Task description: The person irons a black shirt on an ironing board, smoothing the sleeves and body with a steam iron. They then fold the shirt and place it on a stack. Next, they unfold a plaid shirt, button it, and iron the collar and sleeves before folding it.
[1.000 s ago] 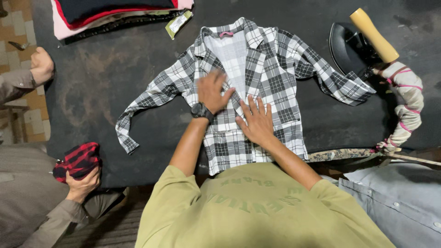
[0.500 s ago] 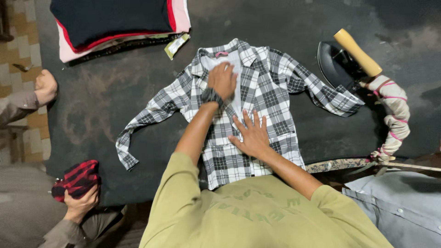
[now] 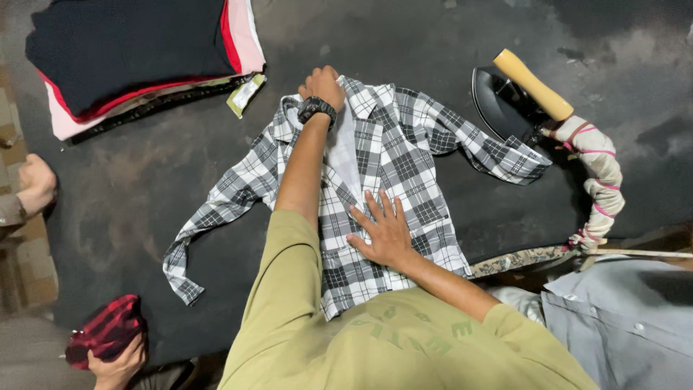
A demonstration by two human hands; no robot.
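So the black-and-white checked shirt [image 3: 393, 170] is lying face up and spread out flat on the dark, scuffed work surface [image 3: 137, 180], roughly in the middle, collar pointing away from you and both sleeves thrown out to the sides, the one on your left angling down toward the near edge. Your left hand [image 3: 323, 87] is stretched way out to the collar, fingers curled in on the fabric there, though from this angle you can't really tell if it's pinching the cloth or just pressing a fist down on it; there's a black wristwatch [image 3: 315, 108] on that wrist. Your right hand [image 3: 384, 231] is lying flat on the lower front of the shirt, fingers loose and fanned out, gripping nothing, just palm on the cloth. Off past the right sleeve sits a heavy black iron [image 3: 505, 105] with a pale wooden handle [image 3: 533, 84], touching or just about touching the cuff, and its cloth-wrapped cord [image 3: 599, 180] loops down toward the near edge. Up in the far left corner there's a pile of folded clothes [image 3: 137, 54], dark on top with red and pink layers under it, well apart from the shirt. At the left edge someone else's hand [image 3: 36, 184] rests by the surface, and lower down another hand [image 3: 119, 355] has hold of a red checked cloth [image 3: 105, 332]. On your right, just beside you, there's a person in a light blue shirt [image 3: 621, 325].
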